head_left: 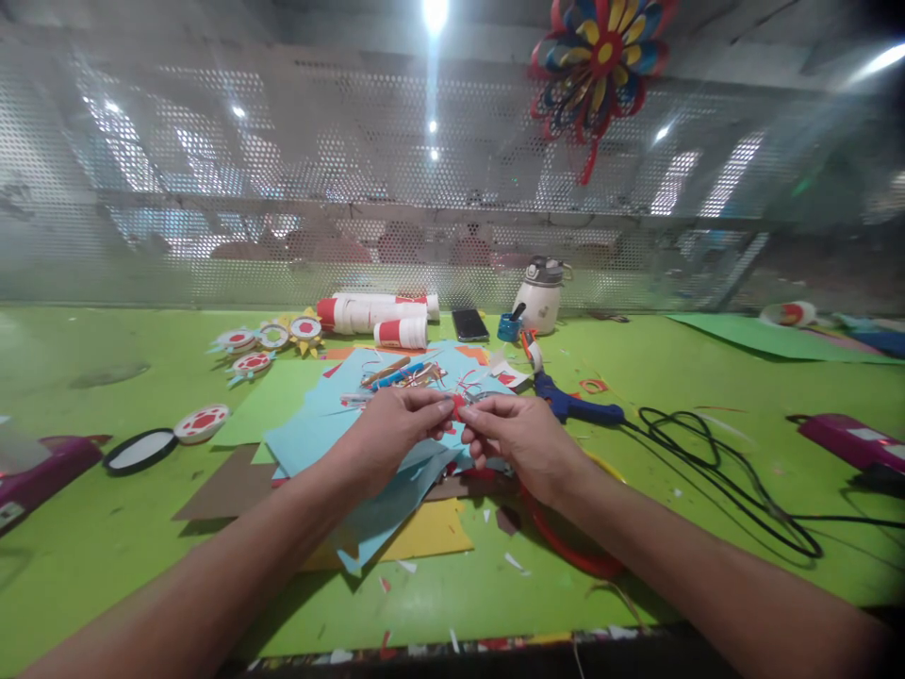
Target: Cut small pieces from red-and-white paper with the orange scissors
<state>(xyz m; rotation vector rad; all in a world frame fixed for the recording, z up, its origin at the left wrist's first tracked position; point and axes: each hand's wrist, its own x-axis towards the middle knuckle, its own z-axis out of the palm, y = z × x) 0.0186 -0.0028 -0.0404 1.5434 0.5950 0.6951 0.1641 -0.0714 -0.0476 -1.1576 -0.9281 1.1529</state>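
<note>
Forearms slanting inward, the left hand (pixel 400 424) and right hand (pixel 523 438) are pinching a small red piece (pixel 458 405) between thumbs and forefingers. Below them, flat blue paper sheets (pixel 311 438) are overlapping. Pens (pixel 400 374) are lying just beyond the left hand; beside the right, a blue glue gun (pixel 584 408) is trailing a looped black cable (pixel 848 520). Farther ahead, nested white-and-red cups (pixel 401 333) are lying sideways.

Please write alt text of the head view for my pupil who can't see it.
A person's left hand and right hand pinch a small red piece above blue paper on a green table. Beyond lie stacked red-and-white cups; a blue glue gun lies to the right.
</note>
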